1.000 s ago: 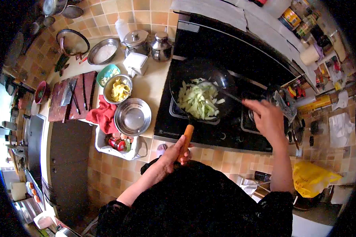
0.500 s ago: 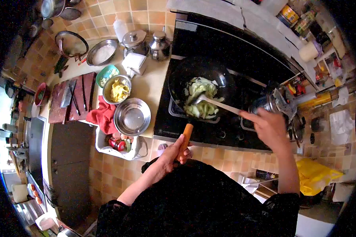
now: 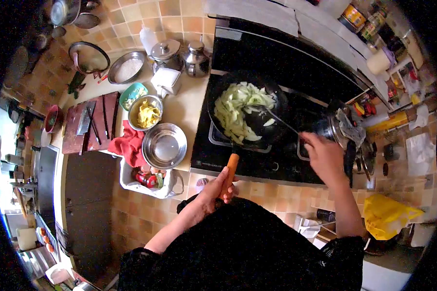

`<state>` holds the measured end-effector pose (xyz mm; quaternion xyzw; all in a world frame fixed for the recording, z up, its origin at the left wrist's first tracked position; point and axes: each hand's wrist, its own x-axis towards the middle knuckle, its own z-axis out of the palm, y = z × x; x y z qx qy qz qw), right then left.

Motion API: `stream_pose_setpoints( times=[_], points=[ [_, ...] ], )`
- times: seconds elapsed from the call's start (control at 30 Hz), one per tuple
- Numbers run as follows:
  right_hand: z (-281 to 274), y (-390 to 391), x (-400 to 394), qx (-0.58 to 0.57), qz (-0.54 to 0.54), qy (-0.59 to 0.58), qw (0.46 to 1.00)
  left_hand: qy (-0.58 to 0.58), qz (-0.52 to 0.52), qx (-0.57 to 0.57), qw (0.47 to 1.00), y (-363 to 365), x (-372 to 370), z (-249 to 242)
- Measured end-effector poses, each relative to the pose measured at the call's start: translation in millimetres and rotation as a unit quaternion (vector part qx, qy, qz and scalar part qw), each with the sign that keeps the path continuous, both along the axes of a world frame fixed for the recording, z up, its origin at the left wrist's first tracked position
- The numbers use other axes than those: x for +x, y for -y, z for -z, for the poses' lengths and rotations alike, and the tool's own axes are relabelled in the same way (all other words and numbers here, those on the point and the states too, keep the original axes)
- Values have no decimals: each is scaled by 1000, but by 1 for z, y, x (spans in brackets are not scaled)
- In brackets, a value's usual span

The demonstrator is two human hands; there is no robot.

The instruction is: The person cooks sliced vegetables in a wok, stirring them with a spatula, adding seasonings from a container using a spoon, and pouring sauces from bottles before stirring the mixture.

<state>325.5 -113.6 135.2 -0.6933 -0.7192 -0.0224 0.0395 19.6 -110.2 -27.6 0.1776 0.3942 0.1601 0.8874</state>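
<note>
My left hand (image 3: 220, 186) is wrapped round the wooden handle (image 3: 233, 165) of a black wok (image 3: 276, 114), which sits on the stove. Pale green chopped vegetable pieces, perhaps cabbage or onion, (image 3: 230, 109) spread over the wok's left and upper side. In my right hand (image 3: 325, 157) is the end of a long-handled metal spatula (image 3: 285, 124). The spatula's head lies among the pieces and is partly hidden.
Left of the stove stand a steel bowl (image 3: 183, 149), a bowl of yellow food (image 3: 133, 123), a green bowl (image 3: 125, 95) and a red cloth (image 3: 129, 145). A cutting board (image 3: 73, 133) bears a cleaver (image 3: 84, 123). Lidded pots (image 3: 166, 53) stand behind.
The vegetable pieces have gone from a heap in the middle to a wider spread up the wok's left side. My right hand and the spatula have shifted slightly; my left hand keeps its hold.
</note>
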Motion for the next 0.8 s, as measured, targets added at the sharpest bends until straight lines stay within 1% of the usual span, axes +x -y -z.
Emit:
stream_pose_setpoints(
  times=[0.1,0.13,0.2,0.23,0.27,0.3,0.33,0.37,0.4,0.43,0.53,0.57,0.67,0.7,0.8],
  points=[
    [-15,6,14,14,55,-13,998,3,-1,-3,1000,2,2,3],
    [-12,4,17,7,78,-6,997,12,-2,-11,1000,2,1,4],
    [14,-5,27,-6,124,7,992,21,-3,-22,1000,2,1,4],
    [45,-14,38,-7,140,-64,988,20,-4,-25,999,2,1,3],
    [68,-21,39,-2,125,-117,985,20,-6,-28,999,2,0,2],
    [108,-28,47,-2,108,-208,972,21,-3,-25,999,2,0,2],
    [136,-34,53,-2,89,-298,950,23,-1,-20,1000,1,0,3],
    [125,-36,39,-80,147,-387,907,24,0,-16,1000,0,1,4],
    [109,-36,20,-158,202,-468,846,13,-2,-14,1000,0,2,3],
    [105,-32,15,-162,200,-498,828,3,-3,-13,1000,1,3,3],
    [105,-12,16,-57,77,-424,901,7,-7,-17,1000,2,3,4],
    [92,-2,15,-61,85,-393,914,15,-8,-20,1000,2,3,4],
    [56,21,2,-97,111,-354,924,26,-10,-28,999,2,3,4],
    [49,27,-4,-90,91,-342,931,20,-12,-26,999,2,3,4],
    [62,32,-17,-62,36,-228,971,7,-10,-24,1000,3,3,4]
  ],
)
